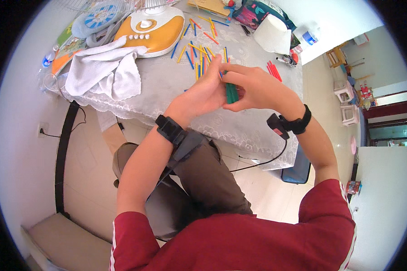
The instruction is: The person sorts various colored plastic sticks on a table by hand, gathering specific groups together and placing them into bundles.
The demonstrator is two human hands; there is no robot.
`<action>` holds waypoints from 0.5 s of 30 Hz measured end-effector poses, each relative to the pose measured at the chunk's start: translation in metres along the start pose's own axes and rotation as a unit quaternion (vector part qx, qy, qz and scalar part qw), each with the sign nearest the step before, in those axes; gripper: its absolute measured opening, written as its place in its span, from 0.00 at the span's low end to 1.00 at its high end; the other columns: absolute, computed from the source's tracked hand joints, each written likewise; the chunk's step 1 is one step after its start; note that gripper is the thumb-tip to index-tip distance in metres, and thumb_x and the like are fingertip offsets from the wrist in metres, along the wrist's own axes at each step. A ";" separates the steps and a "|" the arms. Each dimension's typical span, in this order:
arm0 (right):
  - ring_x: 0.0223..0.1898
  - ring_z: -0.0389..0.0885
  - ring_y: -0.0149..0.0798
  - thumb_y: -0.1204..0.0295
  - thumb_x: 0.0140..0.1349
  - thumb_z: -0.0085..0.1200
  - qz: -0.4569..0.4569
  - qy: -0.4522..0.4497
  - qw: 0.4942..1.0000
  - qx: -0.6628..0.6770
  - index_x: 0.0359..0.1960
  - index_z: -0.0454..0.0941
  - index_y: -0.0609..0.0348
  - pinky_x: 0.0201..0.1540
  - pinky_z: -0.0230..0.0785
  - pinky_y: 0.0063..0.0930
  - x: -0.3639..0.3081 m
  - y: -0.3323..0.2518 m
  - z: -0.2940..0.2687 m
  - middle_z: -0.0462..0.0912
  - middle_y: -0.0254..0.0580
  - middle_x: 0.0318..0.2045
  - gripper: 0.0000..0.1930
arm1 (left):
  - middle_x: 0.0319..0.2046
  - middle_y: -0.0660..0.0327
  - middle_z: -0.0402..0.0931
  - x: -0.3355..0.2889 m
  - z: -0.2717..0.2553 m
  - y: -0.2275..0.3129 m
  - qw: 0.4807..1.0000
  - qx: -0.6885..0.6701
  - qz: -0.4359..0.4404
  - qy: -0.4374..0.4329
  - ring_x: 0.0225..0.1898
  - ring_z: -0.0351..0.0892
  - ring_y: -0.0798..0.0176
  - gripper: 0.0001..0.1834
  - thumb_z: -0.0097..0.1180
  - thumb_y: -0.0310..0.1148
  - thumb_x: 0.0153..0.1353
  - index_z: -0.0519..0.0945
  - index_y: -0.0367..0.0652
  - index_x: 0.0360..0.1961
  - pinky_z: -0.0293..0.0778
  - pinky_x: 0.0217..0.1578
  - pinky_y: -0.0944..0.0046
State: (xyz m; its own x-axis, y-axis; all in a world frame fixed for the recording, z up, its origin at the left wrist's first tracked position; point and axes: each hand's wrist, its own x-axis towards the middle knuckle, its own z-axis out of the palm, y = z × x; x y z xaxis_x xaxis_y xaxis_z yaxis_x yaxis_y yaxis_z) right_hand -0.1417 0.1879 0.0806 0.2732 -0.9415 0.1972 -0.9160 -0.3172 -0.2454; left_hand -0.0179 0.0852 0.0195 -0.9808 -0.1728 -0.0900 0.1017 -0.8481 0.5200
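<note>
My right hand (260, 88) is closed around a small bundle of green sticks (231, 93), thumb below and fingers above. Against the bundle's left side rests my left hand (202, 90), palm turned inward and its visible fingers stretched upward; part of it is hidden. Just beyond both hands, loose yellow, blue and orange sticks (189, 54) lie scattered over the table. A separate group of red sticks (274, 71) lies side by side to the right of my right hand.
A lace-edged cloth covers the table (160, 86). At the left are an orange-and-white fan base (156, 34) and a crumpled white cloth (106, 72). A white paper roll (272, 35) stands at the back right. A cable (269, 161) hangs from my right wrist strap.
</note>
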 end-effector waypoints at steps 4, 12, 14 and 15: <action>0.33 0.80 0.51 0.61 0.43 0.70 0.049 -0.052 0.997 0.018 0.39 0.73 0.59 0.35 0.73 0.38 -0.010 0.022 -0.019 0.80 0.46 0.34 0.25 | 0.49 0.46 0.70 0.004 -0.021 0.000 0.997 0.069 -0.031 0.022 0.52 0.72 0.54 0.31 0.34 0.61 0.69 0.61 0.45 0.58 0.70 0.55 0.54; 0.38 0.81 0.51 0.59 0.49 0.67 0.156 -0.190 0.956 -0.160 0.47 0.71 0.60 0.42 0.74 0.37 -0.040 0.140 -0.014 0.80 0.50 0.39 0.27 | 0.42 0.45 0.75 0.001 -0.030 0.010 0.980 0.129 -0.027 0.149 0.46 0.77 0.55 0.30 0.43 0.58 0.68 0.61 0.41 0.54 0.74 0.50 0.57; 0.42 0.80 0.51 0.59 0.50 0.66 0.186 -0.170 0.954 -0.160 0.47 0.71 0.60 0.46 0.73 0.37 -0.043 0.147 -0.014 0.79 0.50 0.41 0.27 | 0.37 0.50 0.76 0.000 -0.027 0.012 0.980 0.131 -0.029 0.146 0.40 0.78 0.58 0.28 0.44 0.57 0.68 0.64 0.41 0.51 0.74 0.47 0.59; 0.43 0.79 0.52 0.59 0.50 0.66 0.183 -0.180 0.957 -0.137 0.48 0.71 0.59 0.47 0.72 0.37 -0.044 0.153 -0.018 0.78 0.49 0.43 0.27 | 0.37 0.50 0.76 0.002 -0.029 0.012 0.980 0.130 -0.028 0.150 0.40 0.78 0.58 0.28 0.44 0.57 0.68 0.64 0.41 0.51 0.74 0.47 0.59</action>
State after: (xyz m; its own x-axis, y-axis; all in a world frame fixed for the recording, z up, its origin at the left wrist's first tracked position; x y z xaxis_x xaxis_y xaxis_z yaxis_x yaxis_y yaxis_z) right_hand -0.2988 0.1829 0.0517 -0.0425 -0.9776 -0.2064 -0.9988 0.0365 0.0329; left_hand -0.0137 0.0605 0.0013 -0.8872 -0.3011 -0.3497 -0.0359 -0.7105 0.7027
